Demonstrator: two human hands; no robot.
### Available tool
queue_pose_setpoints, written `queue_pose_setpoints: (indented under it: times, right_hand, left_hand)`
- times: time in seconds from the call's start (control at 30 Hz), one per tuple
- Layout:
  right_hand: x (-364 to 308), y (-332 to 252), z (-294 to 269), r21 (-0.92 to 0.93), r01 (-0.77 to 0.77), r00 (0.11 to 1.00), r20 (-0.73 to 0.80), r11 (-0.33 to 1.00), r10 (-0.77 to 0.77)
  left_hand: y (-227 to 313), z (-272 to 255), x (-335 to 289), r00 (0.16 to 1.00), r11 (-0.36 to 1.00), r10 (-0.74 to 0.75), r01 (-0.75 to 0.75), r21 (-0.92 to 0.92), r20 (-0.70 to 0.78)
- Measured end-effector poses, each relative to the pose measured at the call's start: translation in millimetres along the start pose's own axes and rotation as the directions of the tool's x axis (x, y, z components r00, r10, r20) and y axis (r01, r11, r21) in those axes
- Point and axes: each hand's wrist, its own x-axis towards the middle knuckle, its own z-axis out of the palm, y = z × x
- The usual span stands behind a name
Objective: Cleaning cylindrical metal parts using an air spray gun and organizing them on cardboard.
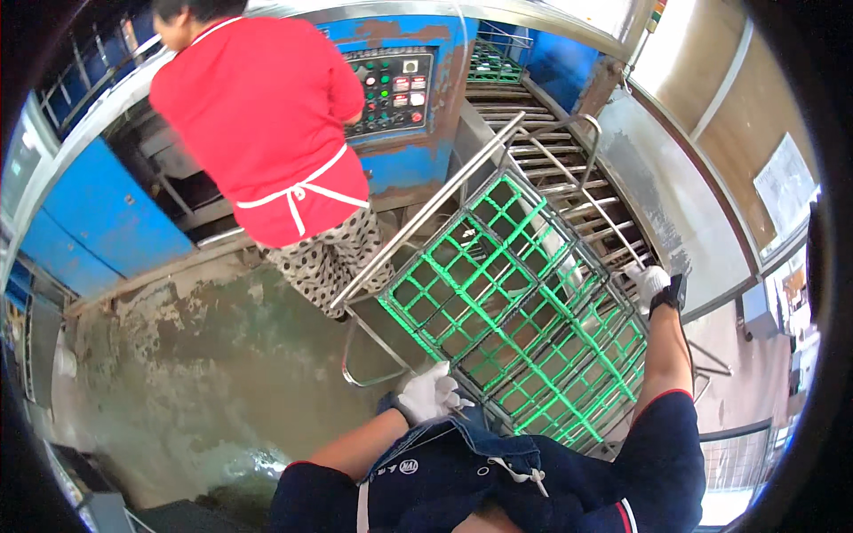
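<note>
A large wire rack (511, 327) with green-coated grid bars and dark edges fills the middle, set within a bare metal tube frame (433, 207) with looped ends. My left hand (431, 393), in a white glove, is closed at the rack's near left edge, close to my body. My right hand (647, 286), also gloved in white and with a black band at the wrist, grips the metal tube frame along the right side. Its fingertips are partly hidden.
A roller conveyor (555, 155) runs away behind the rack, with another green rack (493, 64) at its far end. A person in a red apron (258, 124) stands at the left, facing a blue machine with a control panel (391, 89). The floor (204, 373) looks wet.
</note>
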Motion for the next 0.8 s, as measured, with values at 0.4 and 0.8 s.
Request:
queue_pose_setpoints:
  times: [0.4, 0.8]
  right_hand:
    - [-10.6, 96.7, 32.7, -0.422, 0.598, 0.797, 0.217, 0.682, -0.564]
    - [-57.7, 26.6, 83.2, -0.439, 0.743, 0.662, 0.370, 0.505, -0.652]
  left_hand:
    - [-115.7, -30.9, -41.7, 0.928, 0.987, 0.161, -0.148, 0.065, -0.336]
    - [-188.4, -122.2, -96.7, 0.886, 0.957, 0.122, -0.224, -0.182, -0.447]
